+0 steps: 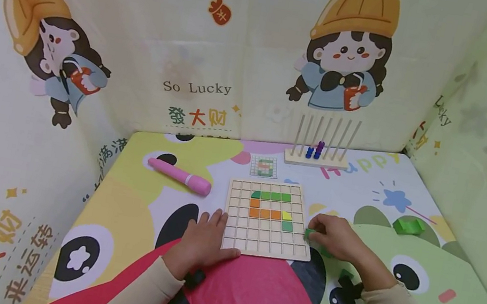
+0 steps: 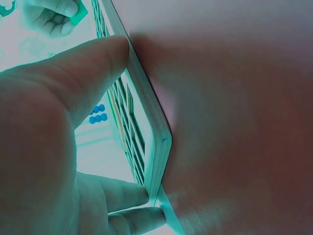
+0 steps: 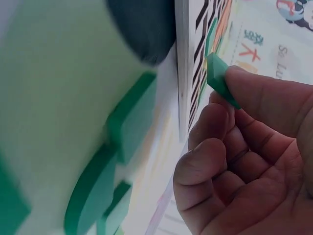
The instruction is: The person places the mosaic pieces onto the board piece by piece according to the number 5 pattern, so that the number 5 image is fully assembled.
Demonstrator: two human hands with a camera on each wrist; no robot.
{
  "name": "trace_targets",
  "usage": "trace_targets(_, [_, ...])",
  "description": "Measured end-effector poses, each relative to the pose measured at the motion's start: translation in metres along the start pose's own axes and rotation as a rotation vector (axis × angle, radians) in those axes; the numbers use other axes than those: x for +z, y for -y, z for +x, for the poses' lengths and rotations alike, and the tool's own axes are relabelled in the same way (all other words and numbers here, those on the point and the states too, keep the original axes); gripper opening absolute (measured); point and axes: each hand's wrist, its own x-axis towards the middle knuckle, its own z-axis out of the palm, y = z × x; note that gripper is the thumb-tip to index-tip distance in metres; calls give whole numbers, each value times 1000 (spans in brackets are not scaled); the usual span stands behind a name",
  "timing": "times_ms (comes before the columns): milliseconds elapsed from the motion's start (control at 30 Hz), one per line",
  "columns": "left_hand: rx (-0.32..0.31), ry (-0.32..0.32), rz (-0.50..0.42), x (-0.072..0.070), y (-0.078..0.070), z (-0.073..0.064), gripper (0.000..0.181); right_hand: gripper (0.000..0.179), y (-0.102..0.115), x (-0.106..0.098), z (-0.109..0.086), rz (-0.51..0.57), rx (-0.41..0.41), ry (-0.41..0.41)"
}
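A wooden grid board [image 1: 258, 244] lies in the middle of the table. Green, orange and yellow tiles fill some of its squares, forming a bent line. My left hand [image 1: 205, 237] rests at the board's near left corner, thumb along the near edge and straight fingers by the left edge. Just off the board's right edge, my right hand [image 1: 337, 237] pinches a green square tile [image 3: 218, 78] between thumb and fingers. Several loose green tiles [image 3: 134, 117] lie on the tablecloth near that hand, one with a curved side.
Behind the board lies a small pattern card [image 1: 263, 166]. A wooden peg rack [image 1: 291, 156] with blue and purple beads stands at the back. To the left is a pink stick-shaped object [image 1: 180, 177], and more green pieces [image 1: 408, 226] lie at the right.
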Motion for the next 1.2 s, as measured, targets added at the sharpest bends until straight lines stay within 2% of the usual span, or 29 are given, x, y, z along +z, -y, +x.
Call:
trace_targets(267, [-1,-7,-20,1,0,1,108,7,16,15,14,55,-38,66])
trace_targets(500, [-1,-11,-8,1,0,1,109,5,19,25,22,74,-75,102])
trace_targets(900, [0,-4,-6,0,0,0,108,6,19,29,24,41,-102,99])
trace_targets(1200, [-1,-5,-9,-1,-1,-1,108,8,25,34,25,-51,-121,54])
